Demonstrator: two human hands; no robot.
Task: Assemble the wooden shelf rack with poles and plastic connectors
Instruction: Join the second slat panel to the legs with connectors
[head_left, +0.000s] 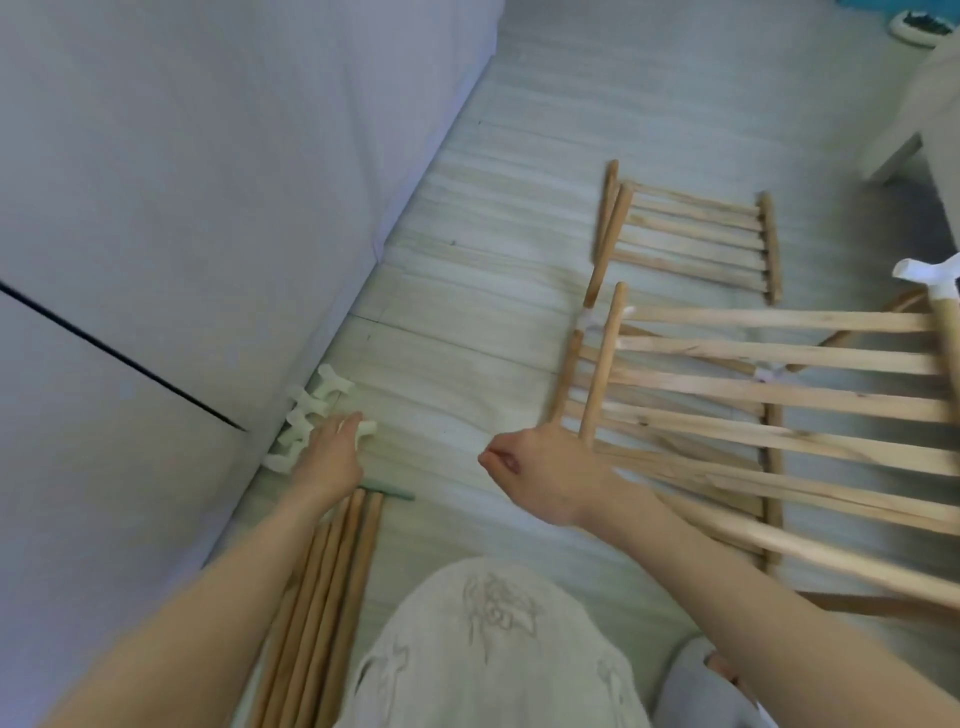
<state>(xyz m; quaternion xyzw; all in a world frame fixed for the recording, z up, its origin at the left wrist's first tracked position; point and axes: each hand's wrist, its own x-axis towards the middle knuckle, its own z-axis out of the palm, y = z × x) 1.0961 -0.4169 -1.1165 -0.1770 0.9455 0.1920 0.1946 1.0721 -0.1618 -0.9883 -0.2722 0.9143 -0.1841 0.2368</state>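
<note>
A heap of white plastic connectors (311, 410) lies on the floor against the white wall. My left hand (327, 457) reaches into it with straight fingers, its fingertips on one connector (367, 429). Several loose wooden poles (337, 571) lie under my left forearm. My right hand (540, 467) is curled round the lower end of a side pole (602, 358) of a slatted shelf panel (779, 353), which is tilted up off the floor. A white connector (930, 275) caps a pole at that panel's far right. A second slatted panel (691, 234) lies flat further away.
A white wall or cabinet face (208, 208) runs along the left. More wooden frame pieces lie under the tilted panel (769, 467). My knee in pale cloth (493, 649) and a grey slipper (696, 686) are at the bottom. White furniture (914, 119) stands at the top right.
</note>
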